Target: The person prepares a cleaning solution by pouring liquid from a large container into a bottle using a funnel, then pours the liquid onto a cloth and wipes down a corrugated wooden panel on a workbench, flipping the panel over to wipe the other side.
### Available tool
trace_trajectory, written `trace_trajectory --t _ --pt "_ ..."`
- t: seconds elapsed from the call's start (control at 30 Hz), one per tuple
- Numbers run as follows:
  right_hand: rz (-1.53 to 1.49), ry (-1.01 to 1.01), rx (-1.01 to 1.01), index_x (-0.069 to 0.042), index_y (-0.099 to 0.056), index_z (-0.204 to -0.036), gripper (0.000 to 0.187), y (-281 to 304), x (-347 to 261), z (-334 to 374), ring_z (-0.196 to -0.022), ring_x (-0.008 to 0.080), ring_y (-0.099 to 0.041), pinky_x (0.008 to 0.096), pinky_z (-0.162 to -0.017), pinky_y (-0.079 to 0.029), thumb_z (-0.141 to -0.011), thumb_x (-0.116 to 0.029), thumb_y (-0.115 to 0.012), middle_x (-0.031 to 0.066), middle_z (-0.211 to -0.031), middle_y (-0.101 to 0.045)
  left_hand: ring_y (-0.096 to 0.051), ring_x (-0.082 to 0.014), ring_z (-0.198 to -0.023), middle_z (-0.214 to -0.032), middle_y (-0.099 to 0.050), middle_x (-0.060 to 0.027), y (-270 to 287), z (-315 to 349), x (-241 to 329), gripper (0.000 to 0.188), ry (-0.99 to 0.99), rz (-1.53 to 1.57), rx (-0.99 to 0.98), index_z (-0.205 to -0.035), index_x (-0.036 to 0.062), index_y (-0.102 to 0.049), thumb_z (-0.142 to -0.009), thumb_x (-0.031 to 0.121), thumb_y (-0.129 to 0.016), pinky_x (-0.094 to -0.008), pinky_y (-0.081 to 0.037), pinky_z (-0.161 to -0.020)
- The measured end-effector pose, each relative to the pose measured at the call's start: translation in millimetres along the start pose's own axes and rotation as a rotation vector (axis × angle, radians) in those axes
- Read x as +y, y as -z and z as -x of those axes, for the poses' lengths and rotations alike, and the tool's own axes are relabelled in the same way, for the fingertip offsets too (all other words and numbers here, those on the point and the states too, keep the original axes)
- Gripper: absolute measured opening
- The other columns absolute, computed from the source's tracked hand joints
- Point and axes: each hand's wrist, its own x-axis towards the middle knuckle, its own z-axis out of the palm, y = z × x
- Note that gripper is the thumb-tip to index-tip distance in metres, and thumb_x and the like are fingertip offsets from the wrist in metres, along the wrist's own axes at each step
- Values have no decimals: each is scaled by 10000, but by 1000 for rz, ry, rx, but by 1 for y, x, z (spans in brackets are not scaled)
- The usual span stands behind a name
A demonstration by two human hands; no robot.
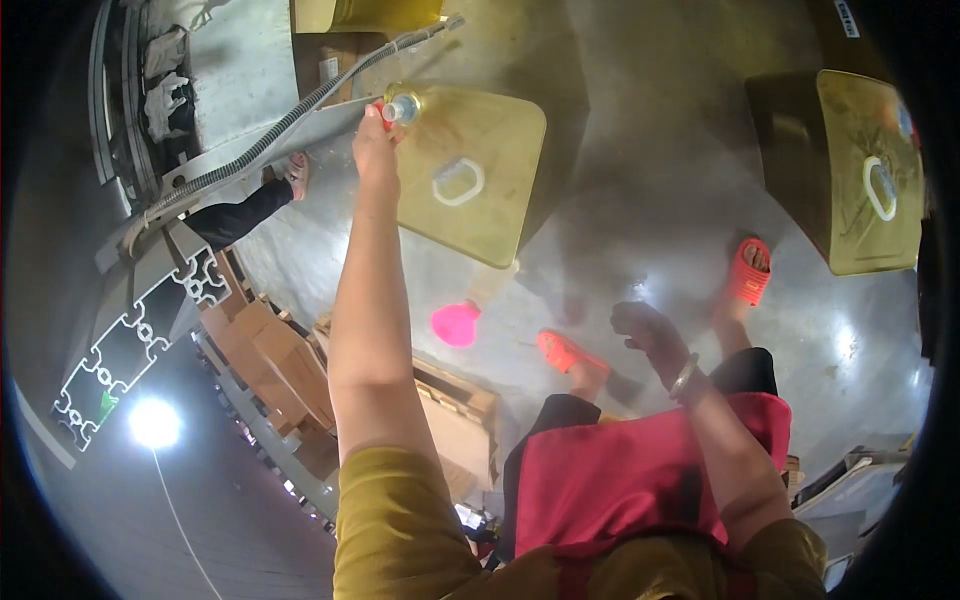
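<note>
My left arm stretches far forward, and my left hand (375, 145) pinches a small red cap (386, 116). Against the cap is a clear plastic spout (403, 108) at the near-left corner of a tall gold-coloured metal tin (480, 130). A white oval carrying handle (458, 183) lies on the tin's top. My right hand (650, 338) hangs in shadow above the floor, fingers loosely bent, and nothing shows in it. A bracelet (684, 376) is on that wrist.
Another gold tin (870, 180) stands at the right. A grey flexible hose (270, 130) crosses an aluminium frame (140, 330) at left. Cardboard boxes (275, 355) and a wooden pallet (455, 392) lie nearby. A pink round item (456, 324) is on the floor. Another person's leg (240, 214) shows beside the frame.
</note>
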Motion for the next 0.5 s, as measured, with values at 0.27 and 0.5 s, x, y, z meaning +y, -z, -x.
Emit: trace_trajectory --t 0.27,0.5 --pt "-19 -91 60 -50 -571 -1127 324 -1 -12 0 -846 78 -505 225 -719 -409 -891 -271 -562 -8 -951 -578 -530 -349 -1114 -1229 -540 -214 -20 22 -5 407 -351 -605 109 -1278 -24 -464 -938 197 -497 -365 -411 -945" --pt "-32 -117 48 -50 -573 -1127 311 2 -11 -1 -868 74 -518 220 -727 -418 -910 -270 -542 -11 -955 -582 -456 -388 -1190 -1375 -390 -227 -35 29 -19 507 -740 -928 256 -1361 -7 -325 -910 141 -505 -395 -401 -965"
